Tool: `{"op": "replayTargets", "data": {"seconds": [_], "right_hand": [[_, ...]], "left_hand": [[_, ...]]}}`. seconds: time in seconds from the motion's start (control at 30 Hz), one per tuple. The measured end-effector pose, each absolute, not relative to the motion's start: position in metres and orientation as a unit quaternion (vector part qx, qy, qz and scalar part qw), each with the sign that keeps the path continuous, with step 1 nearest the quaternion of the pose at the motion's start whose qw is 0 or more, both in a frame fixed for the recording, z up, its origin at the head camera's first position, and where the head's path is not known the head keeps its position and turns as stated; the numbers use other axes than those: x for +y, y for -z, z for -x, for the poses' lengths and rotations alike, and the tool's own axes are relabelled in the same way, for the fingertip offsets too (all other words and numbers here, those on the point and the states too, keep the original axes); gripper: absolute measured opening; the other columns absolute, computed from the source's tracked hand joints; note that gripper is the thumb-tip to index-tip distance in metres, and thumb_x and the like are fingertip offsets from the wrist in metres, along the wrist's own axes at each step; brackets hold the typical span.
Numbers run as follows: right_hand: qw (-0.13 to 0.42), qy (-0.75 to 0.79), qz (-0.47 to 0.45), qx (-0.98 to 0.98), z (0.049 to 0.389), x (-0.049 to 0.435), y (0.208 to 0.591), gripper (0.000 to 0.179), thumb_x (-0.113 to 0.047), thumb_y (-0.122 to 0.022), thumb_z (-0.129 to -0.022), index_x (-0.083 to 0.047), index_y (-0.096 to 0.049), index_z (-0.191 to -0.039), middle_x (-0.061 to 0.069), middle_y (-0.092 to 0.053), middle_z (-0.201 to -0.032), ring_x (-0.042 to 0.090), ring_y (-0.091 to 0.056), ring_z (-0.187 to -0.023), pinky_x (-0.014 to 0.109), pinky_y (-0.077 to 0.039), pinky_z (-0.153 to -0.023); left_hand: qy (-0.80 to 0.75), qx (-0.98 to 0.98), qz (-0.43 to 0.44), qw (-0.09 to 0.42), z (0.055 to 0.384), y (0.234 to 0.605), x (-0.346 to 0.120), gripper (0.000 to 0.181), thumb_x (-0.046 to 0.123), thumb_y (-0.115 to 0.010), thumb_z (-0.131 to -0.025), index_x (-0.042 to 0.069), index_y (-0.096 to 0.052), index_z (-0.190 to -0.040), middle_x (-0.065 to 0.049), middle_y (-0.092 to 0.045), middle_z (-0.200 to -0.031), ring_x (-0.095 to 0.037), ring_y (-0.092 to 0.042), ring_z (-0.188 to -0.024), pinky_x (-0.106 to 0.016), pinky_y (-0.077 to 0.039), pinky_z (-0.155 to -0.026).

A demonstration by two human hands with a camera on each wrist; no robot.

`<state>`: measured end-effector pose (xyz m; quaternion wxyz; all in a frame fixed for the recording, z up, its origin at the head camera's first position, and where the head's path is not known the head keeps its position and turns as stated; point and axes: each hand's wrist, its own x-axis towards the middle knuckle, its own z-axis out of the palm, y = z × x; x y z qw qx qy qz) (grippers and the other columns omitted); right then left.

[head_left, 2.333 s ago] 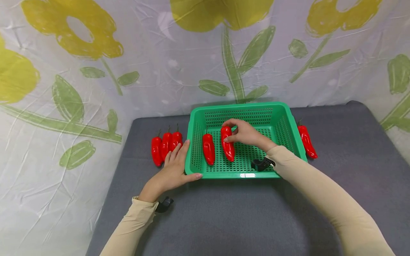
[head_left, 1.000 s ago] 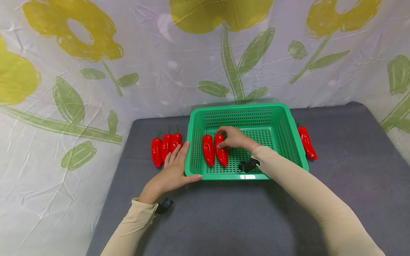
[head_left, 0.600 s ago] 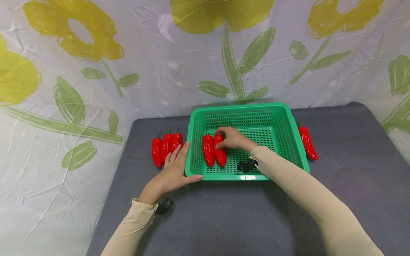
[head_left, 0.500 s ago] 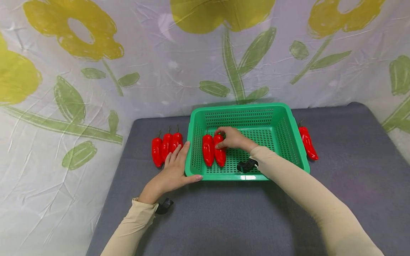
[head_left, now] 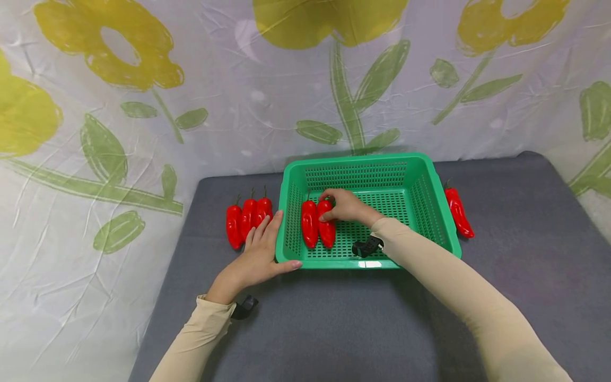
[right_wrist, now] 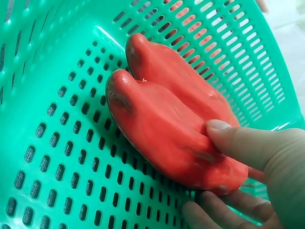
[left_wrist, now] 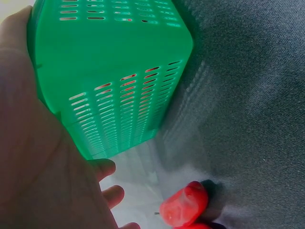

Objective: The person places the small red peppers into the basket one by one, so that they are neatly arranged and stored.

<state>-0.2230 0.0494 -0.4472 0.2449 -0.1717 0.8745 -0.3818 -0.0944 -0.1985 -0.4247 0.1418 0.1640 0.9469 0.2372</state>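
Observation:
My right hand (head_left: 348, 206) pinches a long red pepper (head_left: 327, 236) near its stem end, thumb on one side and fingers on the other. That pepper lies on the floor of a green perforated basket (head_left: 329, 263). Against its left side lies a second red pepper (head_left: 309, 225); the right wrist view shows the two touching, tips side by side. My left hand (head_left: 255, 260) rests with spread, fairly straight fingers along the basket's front left corner, its thumb on the front rim. The left wrist view shows its palm against the basket's outer wall (left_wrist: 109, 57).
Left of the basket, three red peppers (head_left: 234, 225) lie in a row, the nearest partly behind my left fingers. One more red pepper (head_left: 458, 212) lies just right of the basket. A flower-patterned cloth (head_left: 258, 106) hangs behind the grey table (head_left: 343, 329).
My right hand has drawn its pepper leftward in the basket until it sits against the other one. Over the last half second it barely shifts. The left hand has stayed in place.

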Motion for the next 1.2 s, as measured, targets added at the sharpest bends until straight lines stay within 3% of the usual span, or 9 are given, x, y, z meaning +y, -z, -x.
{"op": "replayTargets", "data": {"seconds": [0.7,1.2], "right_hand": [[0.235,0.370,0.172,0.882,0.2228,0.0477,0.4444,0.059,-0.024,-0.075,-0.088,-0.008,-0.052,-0.140,0.017,-0.058,-0.134,0.033,-0.059,-0.117,0.044,-0.052,-0.093],[0.238,0.371,0.174,0.881,0.2255,0.0490,0.4474,0.060,-0.025,-0.075,-0.088,-0.009,-0.052,-0.141,0.017,-0.057,-0.136,0.033,-0.059,-0.118,0.044,-0.053,-0.094]], "left_hand": [[-0.237,0.947,-0.161,0.147,0.0957,0.4273,-0.1990,0.118,0.064,-0.068,-0.080,0.022,0.009,-0.159,-0.003,-0.006,-0.168,-0.033,-0.001,-0.154,-0.066,-0.004,-0.120],[-0.239,0.947,-0.164,0.141,0.0945,0.4282,-0.1980,0.118,0.063,-0.069,-0.080,0.021,0.009,-0.160,-0.005,-0.006,-0.168,-0.035,-0.002,-0.154,-0.067,-0.004,-0.120]]}}
